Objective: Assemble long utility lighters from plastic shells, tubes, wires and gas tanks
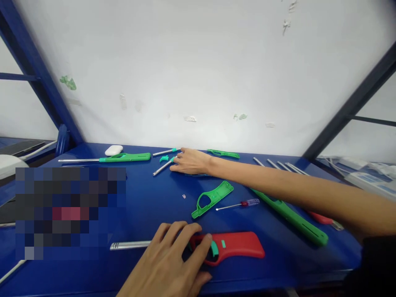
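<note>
My left hand [173, 258] is closed over the neck of a red utility lighter [241, 245] near the front edge. The lighter's metal tube points left and its teal trigger shows beside my fingers. At the back, my right hand [192, 161] has its thumb and fingers closed at the teal end of a metal lighter nozzle [162, 168]. A second lighter nozzle [163, 153] lies just behind, its end close to my fingertips. A small teal trigger piece [164, 158] sits between the two. My right palm covers something on the table that I cannot make out.
A green lighter half-shell [215, 198] and a screwdriver [244, 203] lie mid-table. A green lighter body [297, 220] is under my right forearm. An assembled green lighter [130, 157] and a white case [114, 150] are back left. Several metal tubes [272, 163] lie right. A blurred patch hides the left.
</note>
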Demonstrator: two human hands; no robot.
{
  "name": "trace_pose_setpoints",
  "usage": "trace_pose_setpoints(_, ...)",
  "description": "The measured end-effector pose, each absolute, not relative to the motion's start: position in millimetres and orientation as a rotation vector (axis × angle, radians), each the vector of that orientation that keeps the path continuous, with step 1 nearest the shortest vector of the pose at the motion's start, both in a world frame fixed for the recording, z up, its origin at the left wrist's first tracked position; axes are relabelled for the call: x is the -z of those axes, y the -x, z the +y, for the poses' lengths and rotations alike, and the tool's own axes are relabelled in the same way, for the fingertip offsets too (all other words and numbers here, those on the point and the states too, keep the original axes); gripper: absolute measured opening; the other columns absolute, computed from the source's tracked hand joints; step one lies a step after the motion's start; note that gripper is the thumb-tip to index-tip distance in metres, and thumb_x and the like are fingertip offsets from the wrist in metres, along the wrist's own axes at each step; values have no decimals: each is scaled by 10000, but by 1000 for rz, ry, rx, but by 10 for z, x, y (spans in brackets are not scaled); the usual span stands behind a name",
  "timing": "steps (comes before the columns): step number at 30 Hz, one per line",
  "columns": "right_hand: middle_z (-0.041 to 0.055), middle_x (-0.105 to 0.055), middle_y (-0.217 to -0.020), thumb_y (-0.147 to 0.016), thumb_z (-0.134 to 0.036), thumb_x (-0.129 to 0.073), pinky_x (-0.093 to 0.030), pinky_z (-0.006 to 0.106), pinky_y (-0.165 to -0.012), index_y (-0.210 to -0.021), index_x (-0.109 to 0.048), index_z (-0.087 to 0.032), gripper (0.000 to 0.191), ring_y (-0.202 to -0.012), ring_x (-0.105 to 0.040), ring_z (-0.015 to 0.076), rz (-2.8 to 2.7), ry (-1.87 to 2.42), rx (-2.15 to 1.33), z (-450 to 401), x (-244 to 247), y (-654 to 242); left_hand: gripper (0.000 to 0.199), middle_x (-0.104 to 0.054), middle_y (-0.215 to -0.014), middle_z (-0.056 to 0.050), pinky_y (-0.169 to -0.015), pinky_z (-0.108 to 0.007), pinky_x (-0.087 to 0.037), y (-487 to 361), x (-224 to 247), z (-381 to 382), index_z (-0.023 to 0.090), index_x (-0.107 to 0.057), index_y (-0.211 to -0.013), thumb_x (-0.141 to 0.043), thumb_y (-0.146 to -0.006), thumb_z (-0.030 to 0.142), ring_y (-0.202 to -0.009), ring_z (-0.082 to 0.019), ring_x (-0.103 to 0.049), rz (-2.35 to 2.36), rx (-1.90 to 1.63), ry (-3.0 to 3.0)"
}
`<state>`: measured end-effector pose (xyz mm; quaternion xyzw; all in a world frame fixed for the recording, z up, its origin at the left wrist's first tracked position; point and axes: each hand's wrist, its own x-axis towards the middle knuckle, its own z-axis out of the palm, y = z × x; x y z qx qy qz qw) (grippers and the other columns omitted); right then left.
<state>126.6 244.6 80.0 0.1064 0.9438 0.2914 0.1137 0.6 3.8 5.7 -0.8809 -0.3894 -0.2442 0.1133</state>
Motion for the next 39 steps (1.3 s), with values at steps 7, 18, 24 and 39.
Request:
trace_pose_setpoints(7, 96, -756, -1270, -1159, -355, -625, -605, 469, -986, -1394, -679, -171, 304, -1050, -744, 241, 2913, -458, -813, 2334, -956, -1414, 336, -851, -1210, 5, -962, -300, -602, 90, -70, 100, 279, -709, -1382, -419, -1214, 257, -1071, -191, -793, -1014, 718, 2590)
trace_pose_setpoints(18, 84, -757, -1008, -1248, -325, -327, -430, 355, -764, -1143, -675, -155, 401, -787, -653, 199, 3087, -879, -589, 1370, -1158, -2336, 527, -832, -1352, 5, -897, -317, -709, 120, 81, 99, 295, -661, -1516, -371, -1117, 108, -1127, -224, -840, -1102, 713, 2434)
trace_pose_setpoints(24, 107, -787, -1179, -1222, -358, -491, -555, 390, -923, -1296, -720, -167, 307, -1071, -744, 243, 3031, -706, -659, 1838, -948, -1774, 453, -846, -1195, -23, -874, -368, -726, -18, -43, 102, 285, -722, -1381, -346, -1222, 482, -1025, -235, -844, -1188, 756, 2403)
trace_pose_setpoints(39, 86, -769, -1274, -1110, -361, -727, -662, 472, -958, -1366, -709, -177, 315, -1075, -775, 247, 2887, -481, -754, 2341, -805, -1250, 514, -857, -1208, -31, -856, -406, -743, 31, 36, 97, 263, -723, -1365, -296, -1221, 510, -1028, -258, -854, -1155, 694, 2380)
